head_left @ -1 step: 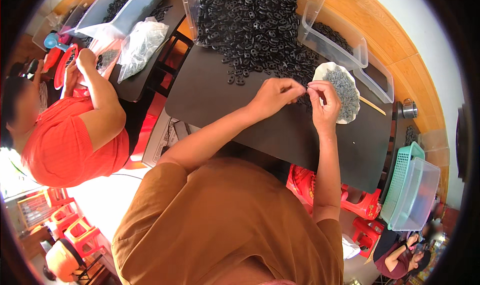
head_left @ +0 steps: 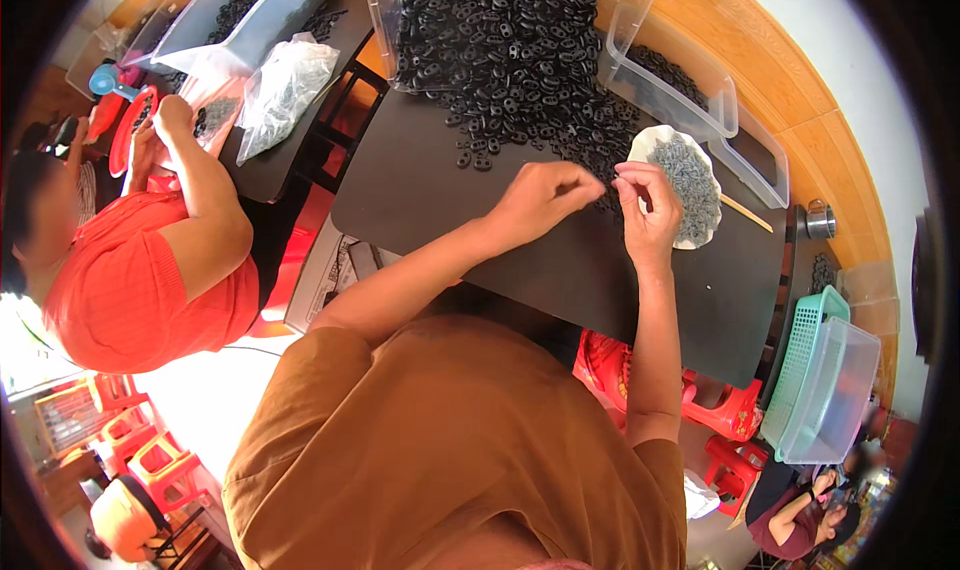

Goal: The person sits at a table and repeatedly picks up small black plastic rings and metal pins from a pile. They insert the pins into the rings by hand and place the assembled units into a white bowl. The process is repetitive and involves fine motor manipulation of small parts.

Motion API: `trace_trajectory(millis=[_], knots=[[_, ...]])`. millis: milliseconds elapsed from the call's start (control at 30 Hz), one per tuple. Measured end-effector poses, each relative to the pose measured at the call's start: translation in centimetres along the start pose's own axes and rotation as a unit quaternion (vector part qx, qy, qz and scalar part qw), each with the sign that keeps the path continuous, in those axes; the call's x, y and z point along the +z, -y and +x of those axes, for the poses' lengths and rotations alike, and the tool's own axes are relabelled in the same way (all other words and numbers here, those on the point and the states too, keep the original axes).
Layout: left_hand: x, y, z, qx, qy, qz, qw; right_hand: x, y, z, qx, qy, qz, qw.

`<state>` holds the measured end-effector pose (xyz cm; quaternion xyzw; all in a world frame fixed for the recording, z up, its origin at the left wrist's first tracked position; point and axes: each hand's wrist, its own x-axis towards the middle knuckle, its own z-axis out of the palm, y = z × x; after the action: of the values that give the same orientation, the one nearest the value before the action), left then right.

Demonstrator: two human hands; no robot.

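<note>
The black pieces [head_left: 500,55], small and two-holed, lie in a great heap at the far side of the dark table [head_left: 430,215], spilling out of a clear bin [head_left: 382,35] toward the person in brown, with a tail of them running down near both hands. The left hand [head_left: 545,198] hangs just left of that tail, fingers drawn narrowly toward the thumb; it is blurred, and I can't tell whether they close on anything. Just beside it, the right hand [head_left: 650,210] is in a narrow pinch before the white plate [head_left: 642,145], and whether a piece sits between its fingertips I can't tell either. Grey bits [head_left: 692,195] are heaped on the plate, and a pale stick [head_left: 745,213] pokes out on its right. Past the plate stands a clear tub [head_left: 720,115] with more black pieces, and farther right are a metal cup [head_left: 820,220] and a green basket [head_left: 800,370]. Off to the left, a co-worker in red [head_left: 150,280] leans over another table, hands at a red dish [head_left: 122,150], near a plastic bag [head_left: 285,95]
</note>
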<state>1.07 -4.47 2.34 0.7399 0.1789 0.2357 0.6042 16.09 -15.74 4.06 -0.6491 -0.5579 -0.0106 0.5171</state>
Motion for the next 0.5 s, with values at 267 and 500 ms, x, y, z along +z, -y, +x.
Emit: trace_trajectory(millis=[267, 500], knots=[[-7.9, 0.9, -4.9, 0.106, -0.101, 0.202, 0.968, 1.3, -0.9, -1.3, 0.078, 0.054, 0.064, 0.993], [-12.5, 1.5, -2.6, 0.093, -0.123, 0.336, 0.929, 1.6, -1.0, -1.6, 0.118, 0.076, 0.066, 0.988]])
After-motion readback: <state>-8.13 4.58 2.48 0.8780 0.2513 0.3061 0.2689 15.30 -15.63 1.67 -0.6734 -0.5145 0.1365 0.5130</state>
